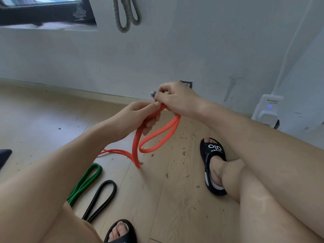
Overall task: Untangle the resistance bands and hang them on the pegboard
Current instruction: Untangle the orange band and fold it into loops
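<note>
Readable text first: white lettering like "alo" on the strap of the black slide sandal (213, 165) on the right foot; the small logo line under it is too blurred. A white plug-in device (267, 111) low on the wall (192, 50) shows a blue light and a grey label, unreadable. The dark window frame (52, 16) top left carries a pale tree-like mark, no legible words.

Both hands work the orange resistance band (154, 137) above the wood floor (43, 120). Left hand (138, 118) has its fingers curled round the band's strands, gripping. Right hand (177, 100) pinches the band's upper end, fingers together on it; a small shiny grey bit at the fingertips, can't tell what it is. The band's loops hang down, its lower part touches the floor and trails left behind the left forearm, hidden there.

Green resistance band (85, 183) and black resistance band (101, 200) lie side by side on the floor, near ends hidden by the left leg. Grey-green braided loops (127, 14) hang on the wall, tops cut off by the frame. Second sandal (121, 232) cut off at bottom. Dark outlet mostly hidden behind the right hand. Scattered debris flecks on floor.
</note>
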A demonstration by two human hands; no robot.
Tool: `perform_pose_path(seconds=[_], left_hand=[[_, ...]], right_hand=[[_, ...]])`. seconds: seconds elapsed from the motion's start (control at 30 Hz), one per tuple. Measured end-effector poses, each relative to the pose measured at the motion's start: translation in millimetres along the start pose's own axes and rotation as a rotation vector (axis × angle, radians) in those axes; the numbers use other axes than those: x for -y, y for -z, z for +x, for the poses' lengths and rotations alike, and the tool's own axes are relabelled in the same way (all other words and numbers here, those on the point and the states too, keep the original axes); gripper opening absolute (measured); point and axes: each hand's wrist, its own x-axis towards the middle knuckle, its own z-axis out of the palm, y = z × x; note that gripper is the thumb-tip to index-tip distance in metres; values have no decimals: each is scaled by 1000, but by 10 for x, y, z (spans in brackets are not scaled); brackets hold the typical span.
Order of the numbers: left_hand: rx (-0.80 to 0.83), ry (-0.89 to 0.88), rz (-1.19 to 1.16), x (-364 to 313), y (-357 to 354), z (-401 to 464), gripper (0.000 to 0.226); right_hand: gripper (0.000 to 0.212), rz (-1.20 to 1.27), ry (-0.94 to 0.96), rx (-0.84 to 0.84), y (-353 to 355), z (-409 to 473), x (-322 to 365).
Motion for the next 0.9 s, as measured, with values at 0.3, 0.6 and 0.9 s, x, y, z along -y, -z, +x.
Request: perform_pose_path(seconds=[0.3, 0.6, 0.9], left_hand=[[-33, 17, 83, 89, 68, -63, 43], [-29, -55, 37, -16, -35, -40, 45], [18, 61, 57, 123, 128, -64, 43]], right_hand=[[28, -193, -103, -115, 237, -8, -229], [50, 161, -35, 75, -237, -26, -33], [21, -77, -4, -116, 107, 44, -118]])
